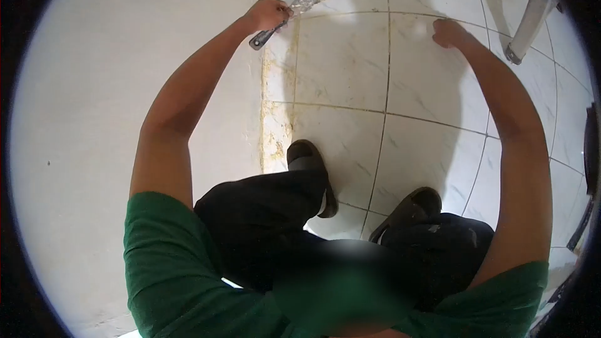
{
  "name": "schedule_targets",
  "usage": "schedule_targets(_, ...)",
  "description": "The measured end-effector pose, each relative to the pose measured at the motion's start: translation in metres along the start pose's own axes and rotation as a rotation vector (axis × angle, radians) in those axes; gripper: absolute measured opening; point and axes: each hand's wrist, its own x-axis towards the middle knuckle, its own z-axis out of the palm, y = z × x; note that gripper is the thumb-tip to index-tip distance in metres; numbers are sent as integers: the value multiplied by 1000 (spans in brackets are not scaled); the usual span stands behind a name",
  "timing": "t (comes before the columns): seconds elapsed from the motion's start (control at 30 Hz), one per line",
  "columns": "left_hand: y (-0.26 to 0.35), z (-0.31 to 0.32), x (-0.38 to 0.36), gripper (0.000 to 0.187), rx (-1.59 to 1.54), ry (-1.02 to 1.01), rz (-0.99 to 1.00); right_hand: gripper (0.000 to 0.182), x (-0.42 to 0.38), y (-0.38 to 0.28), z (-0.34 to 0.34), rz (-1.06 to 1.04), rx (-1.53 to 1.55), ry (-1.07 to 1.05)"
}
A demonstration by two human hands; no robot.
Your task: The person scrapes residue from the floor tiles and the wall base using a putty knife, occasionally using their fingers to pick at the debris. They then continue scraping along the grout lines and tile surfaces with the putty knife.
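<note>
"How does the floor (pixel 341 69) look?"
"White tiles (pixel 432 125), dark grout (pixel 387 66), yellow-brown stains (pixel 277 148) along the pale wall (pixel 94 87)."
"And the scraper (pixel 305 1)?"
"Grasped in the left hand (pixel 268 14), by the wall's foot. The right hand (pixel 446 33) is clenched over the tiles, near a pale furniture leg (pixel 531 17)."

The left arm (pixel 200 69) reaches forward, bent at the elbow (pixel 166 122), with the left hand (pixel 269 14) curled in a firm grip. The right arm (pixel 501 94) also extends ahead, bowed outward, its right hand (pixel 446 33) folded into a loose fist.
</note>
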Motion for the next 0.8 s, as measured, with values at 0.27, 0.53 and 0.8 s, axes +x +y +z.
schedule_targets(0.27,-35,42,39,31,388,63,127,25,-73,-18,-24,-135,-93,139)
schedule_targets(0.53,-116,37,174,29,112,124,-67,28,-154,34,-30,279,2,27)
schedule_targets(0.8,-133,86,236,28,-75,881,353,43,-31,-12,-57,219,-189,-138)
